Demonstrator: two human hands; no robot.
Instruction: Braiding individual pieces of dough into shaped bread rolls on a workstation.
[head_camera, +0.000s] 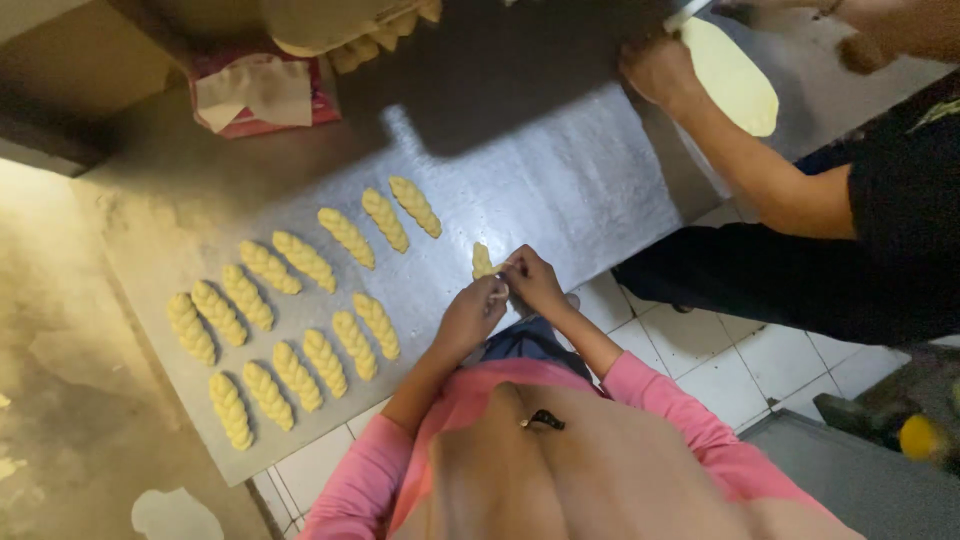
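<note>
Head view: two hands twisting a dough strand at a metal tray's edge.
Left hand (470, 315) and right hand (533, 280) both pinch the dough strand (484, 262), which stretches away from them, right hand nearer.

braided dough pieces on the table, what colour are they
Pale yellow. The braided dough pieces show best in the head view, lying in rows on the metal table.

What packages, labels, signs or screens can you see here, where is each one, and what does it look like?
Package: at the far left end of the metal table, beyond the rows of twisted dough pieces; a squarish red box or bag with crumpled white paper lying on top.
No signs or screens are in view.
</note>
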